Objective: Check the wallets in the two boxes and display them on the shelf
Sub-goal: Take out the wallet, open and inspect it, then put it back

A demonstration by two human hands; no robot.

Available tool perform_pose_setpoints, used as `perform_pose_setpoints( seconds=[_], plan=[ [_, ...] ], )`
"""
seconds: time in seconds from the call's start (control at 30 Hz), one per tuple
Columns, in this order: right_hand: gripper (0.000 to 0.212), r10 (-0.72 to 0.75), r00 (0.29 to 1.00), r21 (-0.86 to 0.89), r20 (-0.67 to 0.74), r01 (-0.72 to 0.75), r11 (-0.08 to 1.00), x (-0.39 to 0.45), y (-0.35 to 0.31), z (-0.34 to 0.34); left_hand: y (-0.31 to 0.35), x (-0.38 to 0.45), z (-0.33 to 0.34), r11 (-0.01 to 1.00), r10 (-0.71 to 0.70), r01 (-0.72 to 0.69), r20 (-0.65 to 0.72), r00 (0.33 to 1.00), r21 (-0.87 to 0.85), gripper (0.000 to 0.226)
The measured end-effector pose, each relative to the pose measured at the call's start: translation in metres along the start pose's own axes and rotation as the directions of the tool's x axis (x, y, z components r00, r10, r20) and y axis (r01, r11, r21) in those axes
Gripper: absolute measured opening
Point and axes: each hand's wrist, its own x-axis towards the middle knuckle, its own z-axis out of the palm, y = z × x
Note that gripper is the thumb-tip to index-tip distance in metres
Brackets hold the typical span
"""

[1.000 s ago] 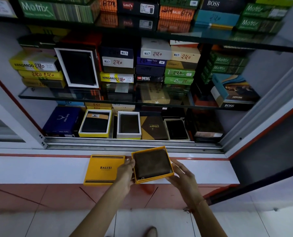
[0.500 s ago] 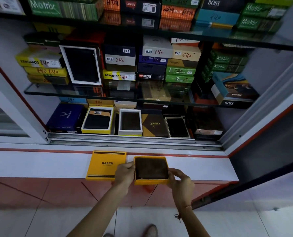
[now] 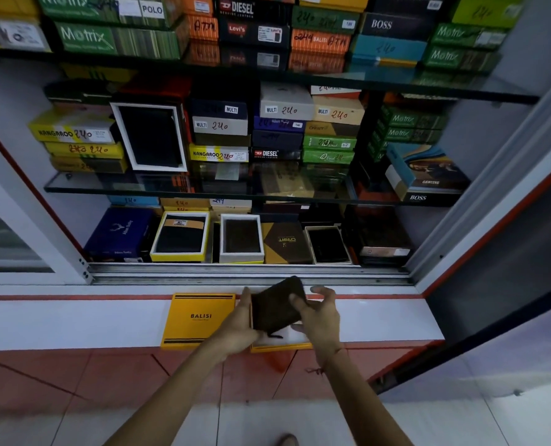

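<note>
Wallet (image 3: 279, 304), dark brown, was tilted up out of its yellow box (image 3: 280, 344), which sat on the white ledge (image 3: 74, 320) just right of the yellow BALISI lid (image 3: 198, 320). From the head view, the left hand (image 3: 240, 329) gripped the wallet's left edge, while the right hand (image 3: 319, 320) pinched its right side, thumb on top and outer fingers spread. Beyond the ledge, the bottom shelf (image 3: 251, 268) held open boxed wallets (image 3: 240, 238).
</note>
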Motion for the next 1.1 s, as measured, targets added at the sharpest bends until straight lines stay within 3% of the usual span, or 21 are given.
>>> perform_pose_setpoints(
  seconds=[0.1,0.17,0.23,0.3,0.37,0.47,0.53,0.63,0.77,0.87,0.97,1.1],
  plan=[
    [0.038,0.045,0.995,0.258,0.089,-0.067,0.964,0.001,-0.024,-0.024,0.018,-0.014,-0.027,0.980,0.182,-0.181,-0.001,0.983,-0.077,0.106],
    [0.038,0.009,0.988,0.326,0.151,-0.059,0.943,-0.003,-0.036,-0.035,0.033,-0.025,-0.039,0.958,0.236,-0.251,-0.113,0.965,-0.137,0.093],
    [0.041,-0.033,0.984,0.414,0.173,-0.042,0.909,-0.009,-0.045,-0.037,0.042,-0.029,-0.040,0.934,0.241,-0.302,-0.283,0.928,-0.193,0.081],
    [0.041,-0.087,0.991,0.454,0.103,0.031,0.891,-0.016,-0.053,-0.030,0.047,-0.028,-0.037,0.894,0.138,-0.306,-0.448,0.883,-0.328,0.074],
    [0.034,-0.206,0.979,0.312,-0.003,0.196,0.930,-0.027,-0.058,-0.019,0.054,-0.028,-0.030,0.845,0.012,-0.288,-0.522,0.853,-0.450,0.071],
    [0.028,-0.384,0.920,-0.012,0.080,0.386,0.922,-0.038,-0.058,-0.001,0.060,-0.029,-0.021,0.825,-0.075,-0.266,-0.564,0.822,-0.499,0.068],
    [0.026,-0.450,0.891,-0.115,0.058,0.454,0.884,-0.040,-0.060,0.005,0.062,-0.031,-0.019,0.811,-0.092,-0.269,-0.568,0.818,-0.520,0.066],
    [0.013,-0.514,0.855,-0.138,0.063,0.518,0.844,-0.039,-0.064,0.005,0.060,-0.034,-0.024,0.804,-0.084,-0.277,-0.561,0.824,-0.527,0.061],
    [0.009,-0.403,0.894,-0.124,0.194,0.430,0.894,-0.036,-0.079,-0.007,0.052,-0.041,-0.039,0.800,-0.026,-0.303,-0.535,0.845,-0.518,0.060],
    [0.010,-0.369,0.922,-0.008,0.121,0.373,0.928,-0.026,-0.094,-0.030,0.040,-0.046,-0.059,0.767,0.037,-0.345,-0.500,0.865,-0.541,0.049],
    [0.012,-0.316,0.941,0.099,0.122,0.305,0.947,-0.020,-0.108,-0.041,0.025,-0.042,-0.074,0.721,0.153,-0.390,-0.417,0.896,-0.572,0.067],
    [0.015,-0.266,0.911,0.139,0.315,0.234,0.962,-0.024,-0.130,-0.027,0.011,-0.033,-0.083,0.461,0.298,-0.364,-0.245,0.923,-0.809,0.079]
  ],
)
